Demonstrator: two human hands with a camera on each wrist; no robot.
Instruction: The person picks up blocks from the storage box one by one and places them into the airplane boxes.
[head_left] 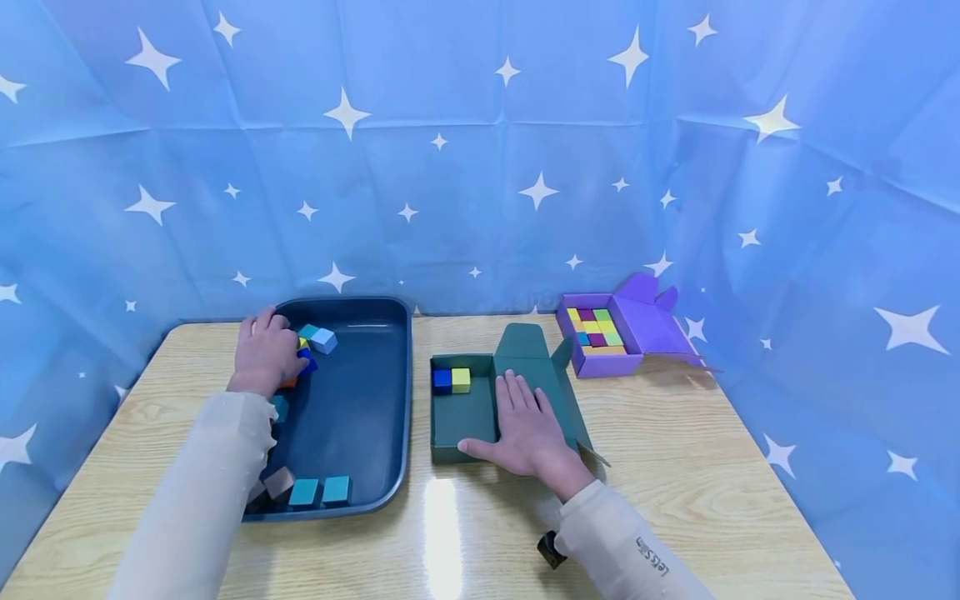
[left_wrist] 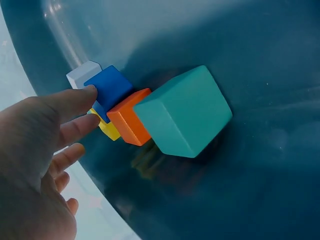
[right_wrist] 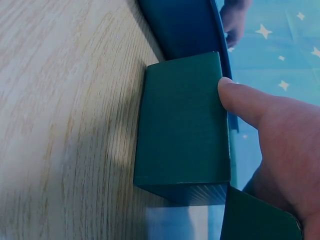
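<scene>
Starry backdrop [head_left: 435,208] | table [head_left: 697,500], toward left edge: tray [head_left: 352,400], loose cubes [head_left: 304,493] remaining; your left hand [head_left: 266,354], fingers loosely parted, at blue cube [left_wrist: 112,85] | your right hand [head_left: 525,429] spread on green box's [head_left: 465,421] lid | seemingly done: purple box [head_left: 611,367], far-right corner; green box barely begun, two cubes

1. A desk [head_left: 697,500] with pale wood grain stood underneath, a bright strip of glare [head_left: 444,537] running toward its near edge.
2. Close to the desk's far right corner sat a purple box [head_left: 611,365], its lid [head_left: 663,325] folded open toward the right edge.
3. Inside the box lay small blocks [head_left: 591,327] in yellow, maroon, green and blue, with orange along its near wall.
4. A creased blue cloth [head_left: 450,167] hung beyond the desk's far edge and along both sides, printed with white four-pointed stars [head_left: 537,191].
</scene>
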